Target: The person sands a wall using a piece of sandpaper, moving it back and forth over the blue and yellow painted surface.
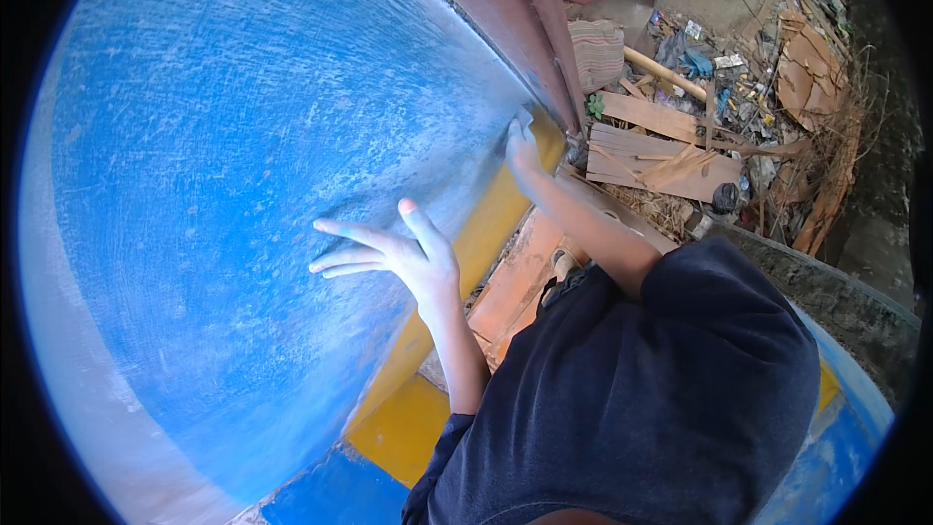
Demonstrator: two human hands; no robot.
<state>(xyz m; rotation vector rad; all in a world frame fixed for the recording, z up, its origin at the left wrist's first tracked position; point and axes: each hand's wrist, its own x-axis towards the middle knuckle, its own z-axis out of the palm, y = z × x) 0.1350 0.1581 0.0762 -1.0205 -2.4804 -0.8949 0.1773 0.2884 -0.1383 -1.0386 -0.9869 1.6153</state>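
Observation:
A blue-painted wall (219,160) with whitish, scuffed patches fills the left of the head view, above a yellow band (503,215). My left hand (419,259) has its fingers spread at the blue surface and holds nothing; whether every fingertip touches the wall cannot be told. Farther up and right, my right hand (522,149) presses a small greyish sheet (525,117), perhaps sandpaper, to the wall near its edge with the brown wooden frame (539,29). Most of that sheet is hidden by the fingers. Pale dust seems to coat both hands.
Wooden boards (663,160), a bamboo pole (663,73) and scattered litter (743,98) lie on the ground at the upper right. Reddish planks (510,284) lie below the yellow band by my foot. A low concrete wall (816,284) runs behind me at the right.

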